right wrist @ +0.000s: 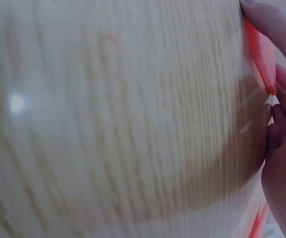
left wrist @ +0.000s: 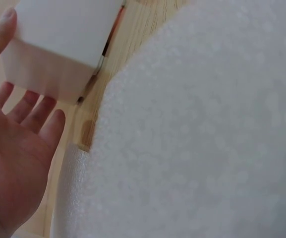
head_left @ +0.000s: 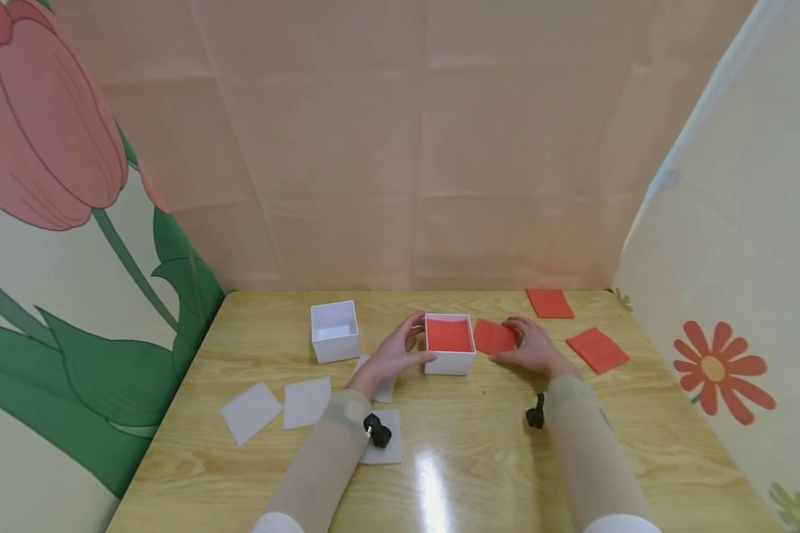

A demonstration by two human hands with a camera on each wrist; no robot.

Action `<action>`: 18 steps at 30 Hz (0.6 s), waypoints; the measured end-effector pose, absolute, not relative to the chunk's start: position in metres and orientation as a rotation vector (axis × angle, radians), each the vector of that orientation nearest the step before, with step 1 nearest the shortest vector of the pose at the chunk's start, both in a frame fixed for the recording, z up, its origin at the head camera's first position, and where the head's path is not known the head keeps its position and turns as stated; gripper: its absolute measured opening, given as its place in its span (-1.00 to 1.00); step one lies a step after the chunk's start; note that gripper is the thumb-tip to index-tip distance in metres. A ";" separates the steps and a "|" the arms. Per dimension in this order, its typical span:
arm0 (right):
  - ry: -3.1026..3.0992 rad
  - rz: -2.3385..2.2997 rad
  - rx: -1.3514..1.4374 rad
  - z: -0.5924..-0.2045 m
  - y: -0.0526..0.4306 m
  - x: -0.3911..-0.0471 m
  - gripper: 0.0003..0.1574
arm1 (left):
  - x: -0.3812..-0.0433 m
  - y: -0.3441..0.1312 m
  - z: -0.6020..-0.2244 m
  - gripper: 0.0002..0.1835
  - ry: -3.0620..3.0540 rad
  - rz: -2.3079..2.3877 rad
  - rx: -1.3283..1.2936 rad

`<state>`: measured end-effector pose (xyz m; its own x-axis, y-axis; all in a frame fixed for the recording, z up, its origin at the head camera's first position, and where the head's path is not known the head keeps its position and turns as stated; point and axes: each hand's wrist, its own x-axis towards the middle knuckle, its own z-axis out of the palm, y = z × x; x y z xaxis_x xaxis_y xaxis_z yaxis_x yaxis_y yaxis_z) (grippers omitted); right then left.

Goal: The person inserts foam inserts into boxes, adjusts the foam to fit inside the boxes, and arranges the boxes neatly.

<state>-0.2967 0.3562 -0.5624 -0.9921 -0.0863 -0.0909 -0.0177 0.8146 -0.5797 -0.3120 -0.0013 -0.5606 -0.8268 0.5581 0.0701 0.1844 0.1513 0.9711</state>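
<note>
Centred on the table is a white open-topped box [head_left: 450,363] with a red square sheet [head_left: 449,335] inside. My left hand [head_left: 395,353] holds this box at its left side, thumb at the front corner and fingers toward the back; in the left wrist view the palm stands apart from the box [left wrist: 58,34]. Just right of the box, my right hand [head_left: 532,346] grips another red square sheet [head_left: 493,337] between thumb and fingers. The right wrist view catches that sheet's red edge [right wrist: 262,57] at the right, partly hidden by the hand.
A second white box [head_left: 335,342], open on top, stands left of the hands. Several whitish foam squares [head_left: 251,411] lie at the left and under the left forearm. Two red squares [head_left: 598,349] lie at the right. A fabric wall [head_left: 407,185] closes the back.
</note>
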 end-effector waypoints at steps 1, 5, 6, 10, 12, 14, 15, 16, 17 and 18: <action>2.877 -0.942 -0.085 -0.563 0.357 -0.296 0.30 | -0.312 -0.001 -0.561 0.06 2.124 1.727 0.717; 2.823 -1.068 -0.066 -0.567 0.360 -0.294 0.29 | -0.312 -0.001 -0.562 0.06 2.131 1.721 0.722; 2.815 -1.083 -0.068 -0.568 0.361 -0.293 0.30 | -0.312 0.000 -0.563 0.06 2.134 1.719 0.723; 2.799 -1.114 -0.055 -0.571 0.364 -0.295 0.31 | -0.312 0.000 -0.563 0.06 2.140 1.717 0.722; 2.795 -1.117 -0.055 -0.571 0.365 -0.295 0.31 | -0.312 -0.001 -0.563 0.07 2.135 1.721 0.720; 2.779 -1.147 -0.048 -0.570 0.366 -0.295 0.31 | -0.313 -0.001 -0.563 0.07 2.129 1.729 0.722; 2.768 -1.166 -0.039 -0.570 0.366 -0.295 0.30 | -0.313 -0.001 -0.563 0.07 2.126 1.731 0.723; 2.753 -1.196 -0.029 -0.570 0.366 -0.295 0.30 | -0.313 -0.001 -0.563 0.06 2.124 1.733 0.724; 2.740 -1.219 -0.024 -0.570 0.366 -0.294 0.31 | -0.314 -0.001 -0.563 0.06 2.124 1.730 0.724; 2.727 -1.241 -0.009 -0.570 0.366 -0.294 0.31 | -0.314 -0.001 -0.563 0.06 2.125 1.728 0.723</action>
